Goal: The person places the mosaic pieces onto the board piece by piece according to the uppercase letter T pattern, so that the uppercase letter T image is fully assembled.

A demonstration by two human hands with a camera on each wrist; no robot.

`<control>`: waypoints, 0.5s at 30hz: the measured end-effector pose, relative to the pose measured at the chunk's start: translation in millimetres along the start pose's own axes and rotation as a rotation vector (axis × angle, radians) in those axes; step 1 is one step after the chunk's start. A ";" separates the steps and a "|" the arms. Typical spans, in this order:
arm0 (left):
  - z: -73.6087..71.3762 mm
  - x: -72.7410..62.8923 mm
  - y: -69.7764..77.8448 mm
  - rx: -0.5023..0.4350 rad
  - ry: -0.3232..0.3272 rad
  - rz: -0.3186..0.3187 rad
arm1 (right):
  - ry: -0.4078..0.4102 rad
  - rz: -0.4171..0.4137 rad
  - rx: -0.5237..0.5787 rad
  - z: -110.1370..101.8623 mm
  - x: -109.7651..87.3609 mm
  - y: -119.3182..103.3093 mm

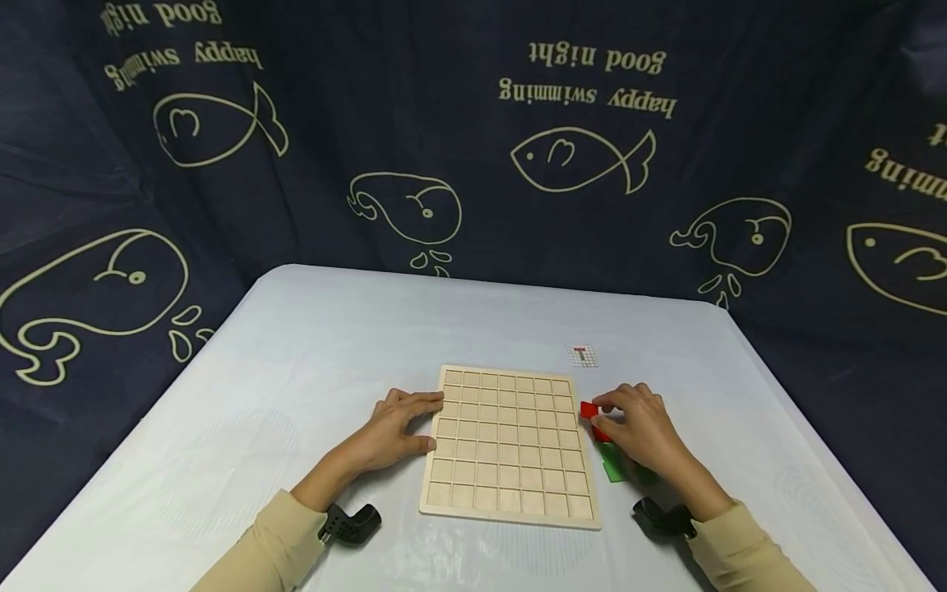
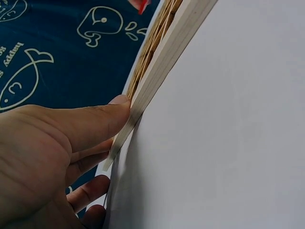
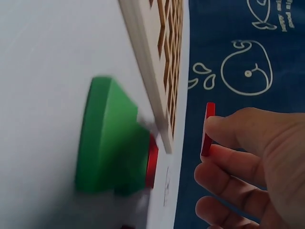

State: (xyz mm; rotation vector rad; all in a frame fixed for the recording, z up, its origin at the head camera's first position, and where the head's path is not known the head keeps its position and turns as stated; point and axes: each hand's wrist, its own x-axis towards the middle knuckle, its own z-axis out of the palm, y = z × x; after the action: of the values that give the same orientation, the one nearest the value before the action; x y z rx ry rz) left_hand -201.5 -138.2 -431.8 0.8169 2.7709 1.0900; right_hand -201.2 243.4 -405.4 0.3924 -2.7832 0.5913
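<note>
Wooden grid board [image 1: 509,450] lies on white table [image 1: 385,321], dark curtain [image 1: 311,49] behind

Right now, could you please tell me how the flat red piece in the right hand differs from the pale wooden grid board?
The flat red piece is far smaller than the pale wooden grid board. The piece is plain red; the board is wood-toned and divided into squares. The right hand pinches the piece, while the board lies on the white table. Both are thin.

Room lies over the board [image 1: 508,451]; green tiles [image 1: 612,467] block its right side.
</note>
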 end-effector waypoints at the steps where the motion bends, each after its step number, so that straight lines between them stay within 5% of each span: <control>1: 0.1 0.0 -0.1 0.001 0.000 -0.001 | 0.001 -0.006 0.006 0.5 0.7 -1.6; 15: 0.3 -0.3 1.9 -0.022 0.001 -0.018 | -0.007 -0.110 0.045 11.4 12.4 -25.2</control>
State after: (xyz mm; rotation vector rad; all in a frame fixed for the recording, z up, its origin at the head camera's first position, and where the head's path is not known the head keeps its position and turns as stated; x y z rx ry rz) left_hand -200.2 -137.0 -430.8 0.7884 2.7561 1.1163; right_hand -207.1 213.8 -402.6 0.5544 -2.7377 0.6286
